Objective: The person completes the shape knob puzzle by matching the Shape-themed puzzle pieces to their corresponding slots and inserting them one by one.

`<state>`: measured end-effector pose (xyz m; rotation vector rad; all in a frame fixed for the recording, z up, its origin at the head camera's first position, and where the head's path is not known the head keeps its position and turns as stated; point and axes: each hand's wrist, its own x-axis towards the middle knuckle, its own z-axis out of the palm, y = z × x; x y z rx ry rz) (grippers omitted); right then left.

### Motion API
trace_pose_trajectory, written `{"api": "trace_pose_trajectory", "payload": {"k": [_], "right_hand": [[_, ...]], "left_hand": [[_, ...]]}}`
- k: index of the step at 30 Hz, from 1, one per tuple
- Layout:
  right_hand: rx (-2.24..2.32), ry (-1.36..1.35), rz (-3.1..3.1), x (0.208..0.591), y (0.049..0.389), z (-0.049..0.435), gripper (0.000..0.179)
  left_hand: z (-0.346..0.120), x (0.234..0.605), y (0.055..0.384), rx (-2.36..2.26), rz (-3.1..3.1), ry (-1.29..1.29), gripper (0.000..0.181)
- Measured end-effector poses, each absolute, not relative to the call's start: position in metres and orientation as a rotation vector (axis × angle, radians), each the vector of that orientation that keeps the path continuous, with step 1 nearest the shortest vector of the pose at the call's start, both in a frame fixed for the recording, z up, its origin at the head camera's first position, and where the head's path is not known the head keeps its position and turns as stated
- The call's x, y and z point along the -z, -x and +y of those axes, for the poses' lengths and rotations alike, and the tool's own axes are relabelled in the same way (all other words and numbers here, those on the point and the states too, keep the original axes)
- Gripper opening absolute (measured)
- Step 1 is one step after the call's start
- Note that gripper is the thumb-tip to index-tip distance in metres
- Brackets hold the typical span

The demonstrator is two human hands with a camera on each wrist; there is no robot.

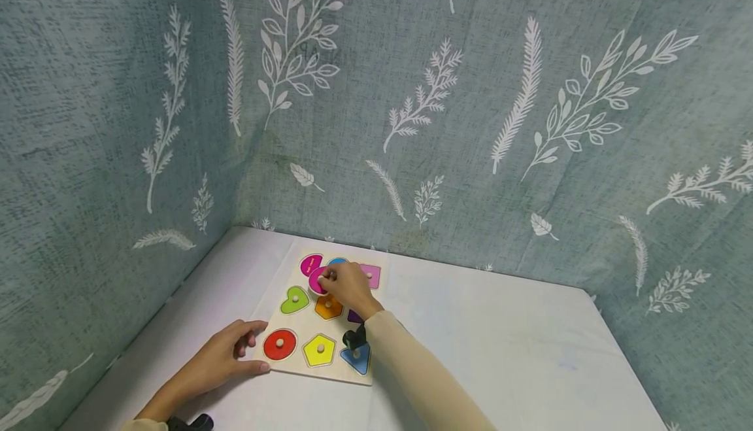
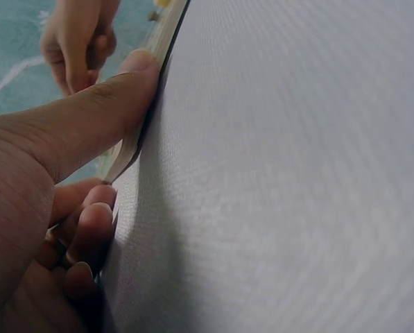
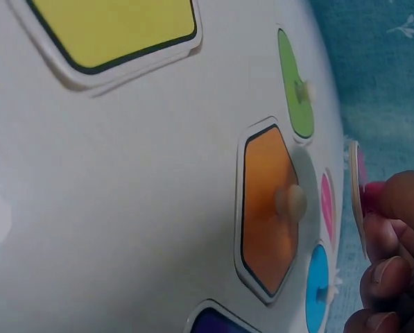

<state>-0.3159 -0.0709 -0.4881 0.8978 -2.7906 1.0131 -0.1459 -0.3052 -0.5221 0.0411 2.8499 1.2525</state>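
Observation:
A wooden peg puzzle board (image 1: 302, 327) lies on the white table. My left hand (image 1: 214, 360) holds its near left corner, thumb along the near edge and fingers bent at the left side. Above the far part of the board, my right hand (image 1: 351, 287) pinches a magenta puzzle piece (image 1: 315, 282) by its knob. The right wrist view shows this piece (image 3: 357, 198) edge-on and lifted off the board. Beside it in the head view is a magenta recess (image 1: 310, 263) with small lettering. An orange hexagon piece (image 1: 329, 307) sits just below the right hand.
Seated in the board are a green heart (image 1: 294, 299), red circle (image 1: 276, 347), yellow pentagon (image 1: 319, 354), blue triangle (image 1: 360, 360) and pink square (image 1: 370, 273). The right hand and wrist partly cover a blue piece (image 1: 336, 261) and a purple one (image 1: 353, 317). Leaf-patterned cloth (image 1: 470, 176) hangs behind the table.

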Motion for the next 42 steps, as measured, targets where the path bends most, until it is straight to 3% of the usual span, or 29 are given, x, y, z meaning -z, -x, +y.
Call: {"api": "trace_pose_trajectory", "payload": {"k": [42], "right_hand": [[-0.897, -0.756, -2.907, 0.499, 0.349, -0.105, 0.016]], "left_hand": [[-0.307, 0.517, 0.140, -1.264, 2.851, -0.084, 0.083]]}}
